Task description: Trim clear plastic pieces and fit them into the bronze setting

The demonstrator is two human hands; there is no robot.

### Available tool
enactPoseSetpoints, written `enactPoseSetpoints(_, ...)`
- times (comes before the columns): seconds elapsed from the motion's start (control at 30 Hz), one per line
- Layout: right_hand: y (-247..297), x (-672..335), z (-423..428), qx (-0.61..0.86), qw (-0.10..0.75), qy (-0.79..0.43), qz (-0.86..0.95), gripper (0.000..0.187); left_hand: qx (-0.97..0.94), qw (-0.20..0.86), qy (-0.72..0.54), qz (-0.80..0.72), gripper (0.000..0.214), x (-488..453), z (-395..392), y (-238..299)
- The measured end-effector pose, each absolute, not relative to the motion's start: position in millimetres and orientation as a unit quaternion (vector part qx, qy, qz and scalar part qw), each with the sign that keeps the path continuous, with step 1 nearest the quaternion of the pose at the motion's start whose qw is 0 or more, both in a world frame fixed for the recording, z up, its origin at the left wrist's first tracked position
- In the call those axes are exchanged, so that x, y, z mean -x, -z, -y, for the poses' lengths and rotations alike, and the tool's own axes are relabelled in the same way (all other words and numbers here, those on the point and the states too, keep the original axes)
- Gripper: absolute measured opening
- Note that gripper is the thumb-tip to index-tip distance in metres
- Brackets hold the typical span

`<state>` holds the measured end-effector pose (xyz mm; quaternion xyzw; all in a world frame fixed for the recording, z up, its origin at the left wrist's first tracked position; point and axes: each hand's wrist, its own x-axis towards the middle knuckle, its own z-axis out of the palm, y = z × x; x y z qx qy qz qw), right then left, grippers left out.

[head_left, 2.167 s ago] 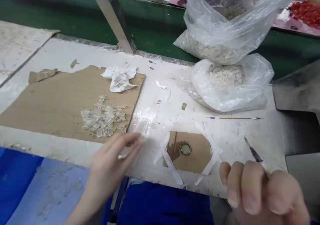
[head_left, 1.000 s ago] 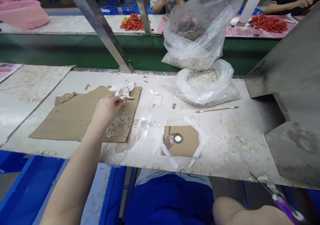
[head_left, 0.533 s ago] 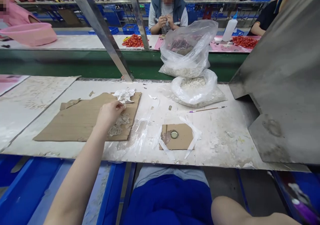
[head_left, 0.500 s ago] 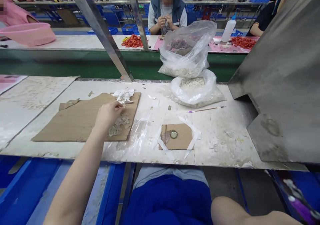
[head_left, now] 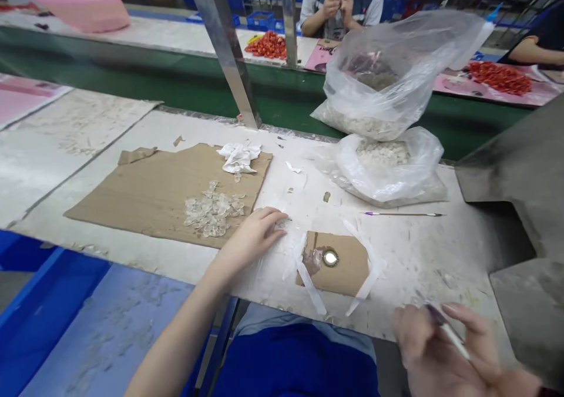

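My left hand point(head_left: 255, 235) reaches over the right edge of a brown cardboard sheet point(head_left: 145, 191), its thumb and fingertips closed around what looks like a small clear piece. Under and behind the wrist lies a pile of clear flat pieces point(head_left: 211, 209) on that cardboard. A small round frame point(head_left: 330, 258) with a bright, shiny middle rests on a smaller cardboard piece point(head_left: 348, 268), taped down with white strips. My right hand point(head_left: 440, 347), blurred, grips a slim pen-like tool point(head_left: 456, 339) with a dark upper part, near the table's front edge.
Crumpled white paper point(head_left: 239, 157) sits on the large cardboard. Two clear bags point(head_left: 388, 174) of pale pieces stand at the back. A thin brush point(head_left: 403, 214) lies before them. A metal post point(head_left: 229, 50) and a metal housing point(head_left: 520, 209) flank them. A co-worker point(head_left: 341, 6) sits opposite.
My left hand has moved right, from the clear pieces towards the small cardboard. My right hand has come up into view with the pen-like tool. The camera view has turned downwards.
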<state>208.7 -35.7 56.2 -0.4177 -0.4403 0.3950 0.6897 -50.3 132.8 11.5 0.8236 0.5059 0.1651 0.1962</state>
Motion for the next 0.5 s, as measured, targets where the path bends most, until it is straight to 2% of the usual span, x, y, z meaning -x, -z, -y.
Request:
enactPoseSetpoints(0.17, -24.3, -203.8, 15.5, 0.554, 0.568, -0.379, 0.476, 0.021, -0.801, 0.215, -0.197, -0.523, 0.022, 46.8, -125.5, -1.2)
enactPoseSetpoints(0.37, -13.4, -195.1, -6.0, 0.594, 0.492, -0.326, 0.546, 0.025, -0.757, 0.202, -0.256, -0.566, 0.012, 51.8, -93.5, -1.5)
enactPoseSetpoints(0.43, -11.8, -195.2, -11.6, 0.6, 0.473, -0.286, 0.578, 0.027, -0.712, 0.234, -0.327, -0.576, 0.013, 46.9, -73.7, -3.3)
enactPoseSetpoints(0.5, -9.7, -195.5, -13.9, 0.609, 0.447, -0.258, 0.602, 0.029, -0.675, 0.301, -0.346, -0.578, 0.018, 39.7, -54.4, -5.8)
